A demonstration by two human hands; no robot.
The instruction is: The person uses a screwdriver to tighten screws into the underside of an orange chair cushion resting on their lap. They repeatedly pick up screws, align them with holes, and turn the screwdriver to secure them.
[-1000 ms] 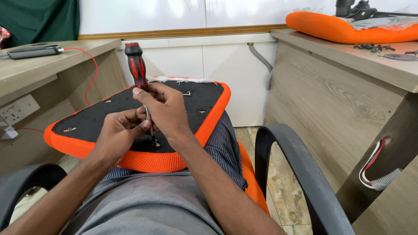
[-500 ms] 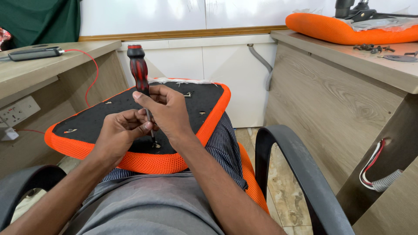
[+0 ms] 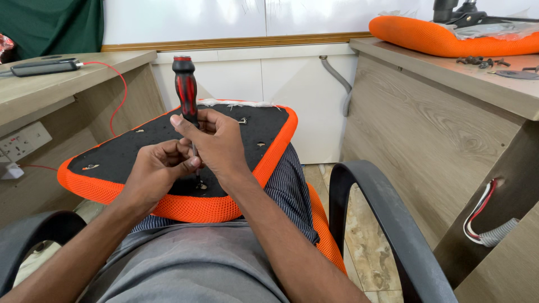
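An orange mesh chair seat [image 3: 252, 163] lies upside down on my lap, its black underside facing up. My right hand [image 3: 216, 146] grips a red and black screwdriver [image 3: 185, 90] held upright, its tip down at a screw hole [image 3: 200, 185] near the seat's front edge. My left hand [image 3: 160, 168] pinches the screwdriver's shaft just above the tip. Other metal screw inserts [image 3: 243, 120] dot the black panel.
A black chair armrest [image 3: 382, 224] curves at my right, another [image 3: 33, 235] at my left. A wooden desk [image 3: 449, 112] on the right carries a second orange cushion [image 3: 438, 36] and loose screws [image 3: 477, 60]. The left desk holds a black device [image 3: 42, 67] with a red cable.
The screwdriver has tilted slightly more upright and my hands shifted a little with it. The seat stays on my lap.
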